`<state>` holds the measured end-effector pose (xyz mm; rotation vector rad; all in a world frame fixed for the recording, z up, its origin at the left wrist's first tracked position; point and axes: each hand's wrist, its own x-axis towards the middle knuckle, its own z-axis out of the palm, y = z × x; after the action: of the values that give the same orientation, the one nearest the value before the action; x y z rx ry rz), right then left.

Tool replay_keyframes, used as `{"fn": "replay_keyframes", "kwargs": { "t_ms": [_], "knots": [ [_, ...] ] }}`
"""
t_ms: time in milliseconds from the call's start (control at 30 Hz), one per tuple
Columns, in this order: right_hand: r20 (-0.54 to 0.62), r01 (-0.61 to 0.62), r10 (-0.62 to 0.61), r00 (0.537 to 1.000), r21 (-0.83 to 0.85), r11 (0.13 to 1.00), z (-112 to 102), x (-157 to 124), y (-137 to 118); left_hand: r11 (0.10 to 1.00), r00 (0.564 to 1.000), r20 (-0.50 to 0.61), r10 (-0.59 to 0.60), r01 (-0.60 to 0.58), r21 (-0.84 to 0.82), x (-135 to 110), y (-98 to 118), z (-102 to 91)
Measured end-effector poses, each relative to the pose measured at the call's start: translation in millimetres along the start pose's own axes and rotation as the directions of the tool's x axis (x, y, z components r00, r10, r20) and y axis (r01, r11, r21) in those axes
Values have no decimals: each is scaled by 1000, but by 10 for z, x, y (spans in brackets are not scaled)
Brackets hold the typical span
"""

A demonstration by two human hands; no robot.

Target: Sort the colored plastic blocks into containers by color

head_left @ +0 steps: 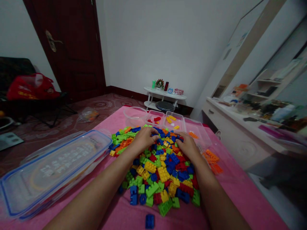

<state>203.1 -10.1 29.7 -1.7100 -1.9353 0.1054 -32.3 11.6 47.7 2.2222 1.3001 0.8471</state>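
Observation:
A heap of coloured building bricks (pixel 158 172) in red, yellow, green, blue and orange lies on a pink cloth (pixel 240 191). My left hand (pixel 144 138) rests on the far left part of the heap, fingers curled down into the bricks. My right hand (pixel 187 144) lies on the far right part, fingers also bent among the bricks. What either hand grips, if anything, is hidden by the fingers. One blue brick (pixel 150 221) lies apart near the front edge.
Several clear trays stand behind the heap: a round bowl (pixel 134 115), one with red bricks (pixel 155 118), one with yellow bricks (pixel 173 120), one with an orange brick (pixel 195 132). A large clear lid with blue rim (pixel 52 172) lies left. Orange bricks (pixel 212 159) lie right.

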Motion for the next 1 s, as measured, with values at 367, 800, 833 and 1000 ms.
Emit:
{"fn": "replay_keyframes", "kwargs": {
  "t_ms": [367, 800, 833, 1000],
  "knots": [
    [241, -74, 107, 965, -141, 987, 171, 382, -7, 999, 999, -34, -36, 36, 11, 2, -19, -126],
    [325, 0, 12, 946, -39, 999, 125, 601, -301, 964, 941, -258, -218, 249, 91, 40, -260, -451],
    [294, 19, 4, 956, -74, 997, 198, 620, -296, 959, 933, -285, -218, 259, 112, 37, -285, -463],
    [281, 21, 19, 959, -139, 990, 391, 657, -300, 904, 922, -282, -265, 339, 261, 24, -394, -361]
  ]
}}
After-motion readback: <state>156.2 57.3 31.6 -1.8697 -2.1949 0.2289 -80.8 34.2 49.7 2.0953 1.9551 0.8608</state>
